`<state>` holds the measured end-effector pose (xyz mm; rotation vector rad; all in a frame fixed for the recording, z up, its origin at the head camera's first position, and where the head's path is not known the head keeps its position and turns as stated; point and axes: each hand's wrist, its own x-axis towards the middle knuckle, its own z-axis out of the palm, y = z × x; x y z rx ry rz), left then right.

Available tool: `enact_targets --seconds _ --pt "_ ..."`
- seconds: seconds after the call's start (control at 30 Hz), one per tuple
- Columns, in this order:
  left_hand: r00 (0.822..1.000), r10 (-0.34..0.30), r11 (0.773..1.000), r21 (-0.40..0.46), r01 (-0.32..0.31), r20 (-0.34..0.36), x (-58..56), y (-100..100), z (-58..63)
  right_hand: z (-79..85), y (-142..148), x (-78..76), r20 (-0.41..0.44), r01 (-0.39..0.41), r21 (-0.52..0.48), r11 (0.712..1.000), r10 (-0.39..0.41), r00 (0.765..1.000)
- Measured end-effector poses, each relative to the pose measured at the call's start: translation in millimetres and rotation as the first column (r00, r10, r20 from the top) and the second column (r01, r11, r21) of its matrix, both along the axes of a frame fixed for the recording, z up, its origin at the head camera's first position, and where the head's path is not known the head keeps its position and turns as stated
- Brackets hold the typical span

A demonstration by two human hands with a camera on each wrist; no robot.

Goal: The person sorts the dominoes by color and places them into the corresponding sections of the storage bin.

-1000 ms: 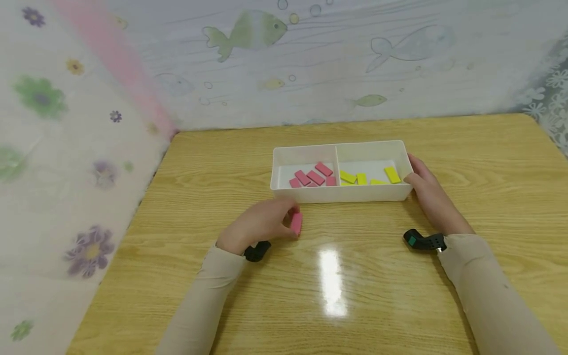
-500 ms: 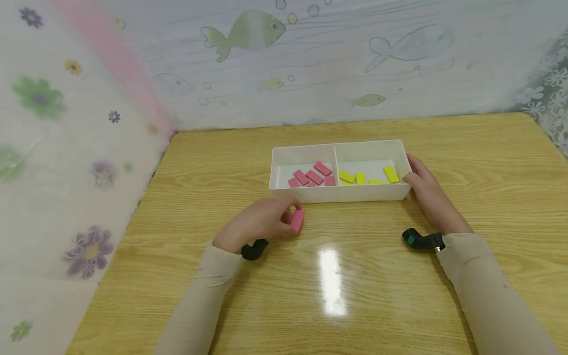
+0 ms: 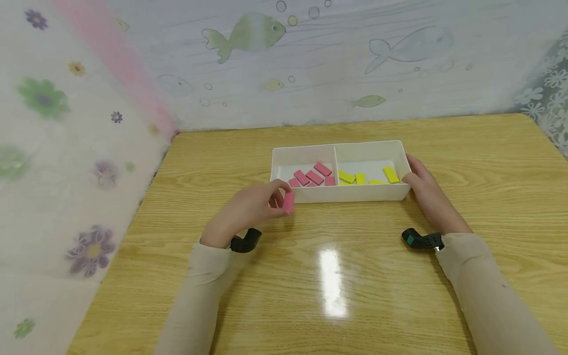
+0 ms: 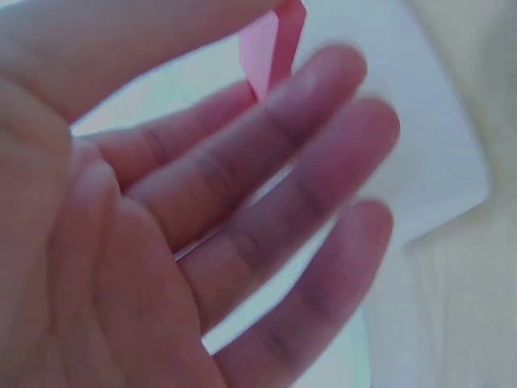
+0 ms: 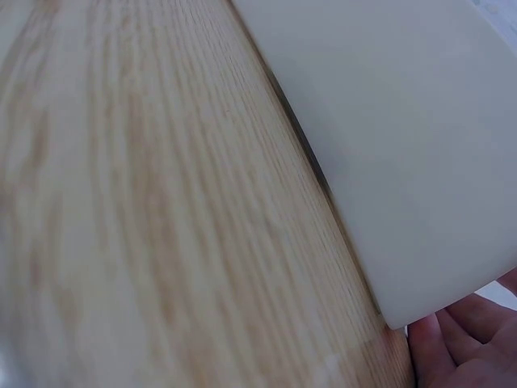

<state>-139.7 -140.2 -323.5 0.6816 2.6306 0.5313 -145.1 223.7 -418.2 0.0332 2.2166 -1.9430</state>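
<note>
A pink domino-like block [image 3: 288, 202] is pinched between the thumb and index finger of my left hand [image 3: 244, 209], in front of the left end of a white two-part box [image 3: 350, 194]. In the left wrist view the block [image 4: 272, 48] shows at the top, while the other fingers [image 4: 315, 234] lie loosely bent and hold nothing. My right hand [image 3: 437, 204] grips the right end of the box, its thumb at the front corner. The right wrist view shows its fingers [image 5: 460, 339] against the box wall [image 5: 404, 145].
Several pink blocks [image 3: 315, 177] lie in the box's left compartment. Several yellow blocks [image 3: 391, 174] lie in the right one, past a divider [image 3: 336, 165]. The box stands on a wooden table [image 3: 213, 162], with a fish-patterned wall covering [image 3: 310, 64] behind.
My left hand has lifted the pink block from near the tabletop, moving it slightly left and up toward the box's front wall. The right hand and box have stayed in place.
</note>
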Motion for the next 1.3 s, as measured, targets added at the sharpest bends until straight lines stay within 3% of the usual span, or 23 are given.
enact_targets --seconds 0.2,0.43,0.6,0.83,1.17,1.3 --pt "0.997 0.071 0.997 0.012 -0.07 -0.018 -7.5 -6.1 10.6 -0.7 0.2 2.0 0.0 0.003 0.007 1.0 -0.003 1.0" --pt "0.99 0.123 0.992 0.031 -0.121 -0.063 -12.7 -4.9 6.3 -0.4 2.2 1.1 0.002 0.003 0.014 1.0 -0.003 1.0" --pt "0.976 0.192 0.981 0.025 -0.191 -0.098 -18.9 -3.1 1.2 -2.0 2.0 2.3 0.003 0.003 0.029 1.0 -0.003 1.0" --pt "0.947 0.317 0.948 0.044 -0.315 -0.061 -27.6 -1.4 -4.4 -1.4 1.0 1.4 0.008 -0.001 0.04 0.999 0.001 1.0" --pt "0.941 0.328 0.945 0.033 -0.326 -0.08 -36.1 3.1 -12.0 1.3 0.0 1.3 0.003 -0.006 0.059 0.998 0.006 1.0" --pt "0.936 0.349 0.937 0.055 -0.346 -0.042 -40.7 6.3 -17.1 1.0 1.1 1.9 -0.002 -0.004 0.058 0.998 0.005 1.0"
